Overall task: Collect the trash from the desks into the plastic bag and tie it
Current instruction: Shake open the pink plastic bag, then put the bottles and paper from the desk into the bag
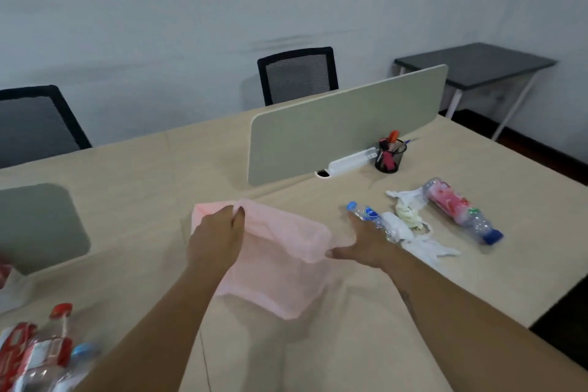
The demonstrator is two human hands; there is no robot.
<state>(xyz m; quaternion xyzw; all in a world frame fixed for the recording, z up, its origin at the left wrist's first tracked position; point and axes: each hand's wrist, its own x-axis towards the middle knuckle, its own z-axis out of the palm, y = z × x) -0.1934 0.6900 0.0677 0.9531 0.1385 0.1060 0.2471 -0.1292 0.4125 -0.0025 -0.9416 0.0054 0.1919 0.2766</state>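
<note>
A pale pink plastic bag (pixel 280 251) hangs open above the beige desk (pixel 350 344). My left hand (pixel 216 239) pinches its rim at the far left corner. My right hand (pixel 366 245) holds the rim's right side with the thumb, its fingers stretched toward a small crushed bottle with a blue cap (pixel 366 213). Beside that lie crumpled white tissues (pixel 410 232) and a larger bottle with a pink label (pixel 458 210). More bottles and red wrappers (pixel 38 350) sit at the bottom left.
A grey-green divider panel (pixel 343 124) crosses the desk, with a white power strip (pixel 350 164) and a black mesh pen cup (pixel 389 157) at its foot. Two black mesh chairs (pixel 297 76) stand behind. A dark side table (pixel 474 64) is at the far right.
</note>
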